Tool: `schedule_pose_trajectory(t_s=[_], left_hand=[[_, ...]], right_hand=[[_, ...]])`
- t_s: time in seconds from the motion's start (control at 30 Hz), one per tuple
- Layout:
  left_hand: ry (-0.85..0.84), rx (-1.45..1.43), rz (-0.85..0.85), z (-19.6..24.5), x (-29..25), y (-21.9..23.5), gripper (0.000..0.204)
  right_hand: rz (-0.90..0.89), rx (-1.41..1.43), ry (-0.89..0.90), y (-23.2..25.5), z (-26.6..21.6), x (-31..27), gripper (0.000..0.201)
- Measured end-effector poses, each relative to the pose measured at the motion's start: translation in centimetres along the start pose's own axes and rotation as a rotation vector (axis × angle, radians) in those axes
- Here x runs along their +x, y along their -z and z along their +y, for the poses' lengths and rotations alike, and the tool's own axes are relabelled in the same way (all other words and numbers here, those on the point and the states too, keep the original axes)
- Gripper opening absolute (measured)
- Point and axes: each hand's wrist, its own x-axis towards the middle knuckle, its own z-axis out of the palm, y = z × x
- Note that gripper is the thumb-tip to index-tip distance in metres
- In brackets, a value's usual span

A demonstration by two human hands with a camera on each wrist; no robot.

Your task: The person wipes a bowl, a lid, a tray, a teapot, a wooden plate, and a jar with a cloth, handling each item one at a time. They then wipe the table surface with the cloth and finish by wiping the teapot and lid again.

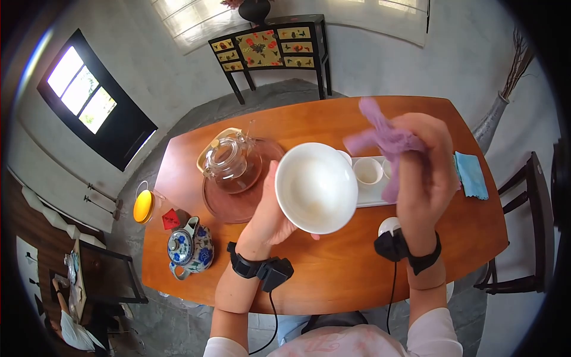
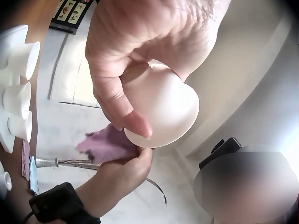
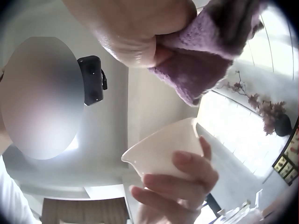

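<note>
A white bowl (image 1: 315, 184) is tilted up so its inside shows in the head view. My left hand (image 1: 267, 217) holds it by the side and base, fingers curled round it in the left wrist view, with a fingertip near its rim. In my right hand (image 1: 433, 160) is a purple cloth (image 1: 377, 126), bunched up, with loose folds hanging out. The right wrist view shows the cloth (image 3: 196, 70) above the bowl (image 3: 163, 144), apart from its rim.
A white tray (image 1: 375, 201) with several white cups (image 1: 367, 171) lies beyond my right forearm, near a folded light blue cloth (image 1: 471, 175). On the left, a glass teapot (image 1: 229, 169) stands on a round brown tray (image 1: 215, 205), with a blue-and-white teapot (image 1: 190, 247) closer to me.
</note>
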Motion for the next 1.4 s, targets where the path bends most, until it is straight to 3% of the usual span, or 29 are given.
schedule_pose_trajectory(t_s=[0.03, 0.1, 0.13, 0.17, 0.23, 0.27, 0.3, 0.37, 0.43, 0.5, 0.53, 0.6, 0.63, 0.7, 0.73, 0.8, 0.83, 0.9, 0.93, 0.97, 1.03, 1.1, 1.17, 1.23, 1.3, 1.37, 1.4], left_hand=[[0.0, -0.003, 0.001, -0.4, 0.0, -0.1, 0.069], [0.012, 0.082, 0.053, -0.9, 0.0, -0.2, 0.069], [0.0, -0.039, -0.072, -0.7, -0.1, -0.1, 0.068], [-0.003, -0.039, -0.07, -0.5, -0.2, -0.5, 0.068], [-0.155, 0.385, 0.397, 0.3, -0.5, -2.6, 0.066], [-0.216, 0.46, 0.264, 0.6, -1.0, -2.2, 0.068], [-0.219, 0.459, 0.264, 1.0, -1.1, -2.1, 0.068], [-0.399, 0.714, 0.213, 1.6, -0.9, -2.3, 0.076], [-0.466, 0.709, 0.259, 1.5, -0.4, -2.4, 0.079], [-0.626, 0.953, 0.296, 1.3, -0.3, -1.9, 0.075], [-0.731, 1.008, 0.324, 1.2, 0.0, -1.5, 0.071], [-0.784, 1.007, 0.346, 1.3, 0.2, -1.4, 0.07], [-0.833, 1.009, 0.367, 1.3, 0.3, -1.4, 0.069], [-0.906, 1.045, 0.388, 1.2, 0.6, -0.6, 0.072], [-0.903, 1.159, 0.356, 1.0, 0.7, -0.2, 0.075], [-0.928, 1.424, 0.298, 0.9, 0.9, -0.5, 0.083], [-0.898, 1.405, 0.308, 0.5, 1.0, -1.2, 0.082], [-0.802, 1.467, 0.291, -0.1, 1.1, -1.4, 0.082], [-0.791, 1.564, 0.284, 0.0, 0.9, -1.9, 0.082], [-0.789, 1.562, 0.285, 0.0, 0.8, -1.7, 0.082], [-0.742, 1.396, 0.288, 0.1, 0.7, -1.2, 0.08], [-0.753, 1.449, 0.346, 0.5, 0.5, -1.8, 0.077], [-0.541, 0.924, 0.302, 0.7, 0.6, -2.0, 0.074], [-0.503, 0.869, 0.23, 0.5, 0.5, -2.0, 0.075], [-0.384, 0.616, 0.04, -0.3, 0.4, -2.5, 0.075], [-0.352, 0.591, -0.004, -0.8, 0.4, -2.6, 0.081], [-0.358, 0.552, 0.041, -0.7, 0.4, -2.6, 0.083]], right_hand=[[-0.003, -0.001, -0.001, -0.2, 0.0, -0.1, 0.023], [-0.405, -0.16, 0.3, -0.7, 0.4, -0.4, 0.034], [-0.406, -0.159, 0.3, -0.9, 0.7, -0.7, 0.034], [-0.439, -0.151, 0.267, -1.2, 0.9, -1.1, 0.035], [-0.476, -0.137, 0.233, -1.4, 0.7, -1.5, 0.037], [-0.482, -0.163, 0.199, -1.4, 0.4, -1.6, 0.036], [-0.486, -0.191, 0.165, -1.3, 0.1, -1.7, 0.035], [-0.459, -0.196, 0.139, -1.7, -0.3, -2.5, 0.035], [-0.428, -0.199, 0.113, -2.1, -0.7, -3.2, 0.035], [-0.502, -0.11, -0.081, -2.3, -1.0, -3.5, 0.032], [-0.507, -0.11, -0.078, -2.2, -1.2, -3.5, 0.032], [-0.678, 0.058, -0.368, -1.7, -1.9, -2.9, 0.029], [-0.68, 0.059, -0.367, -1.3, -1.9, -2.5, 0.029], [-0.395, 0.522, -0.862, -0.6, -1.8, -1.8, 0.026], [-0.4, 0.52, -0.859, -0.7, -1.8, -1.6, 0.026], [-0.015, 0.427, -0.641, -0.7, -1.7, -1.1, 0.024], [-0.017, 0.421, -0.639, -0.9, -1.1, -0.9, 0.024], [-0.217, -0.02, 0.149, -1.4, 0.2, -1.0, 0.025], [-0.477, -0.131, 0.245, -1.0, 0.1, -1.0, 0.027], [-0.503, -0.09, 0.329, -1.9, 0.6, -1.3, 0.024], [-0.515, 0.002, 0.291, -2.0, 0.7, -1.6, 0.021], [-0.535, 0.079, 0.325, -1.9, 0.4, -1.7, 0.021], [-0.55, 0.148, 0.357, -1.7, -0.2, -1.6, 0.021], [-0.526, 0.084, 0.297, -1.6, -1.0, -1.3, 0.024], [-0.469, 0.004, 0.353, -1.8, 0.3, -1.2, 0.025], [-0.362, 0.169, -0.069, -1.7, 1.3, -1.2, 0.022], [-0.363, 0.166, -0.071, -1.5, 1.3, -1.2, 0.022]])
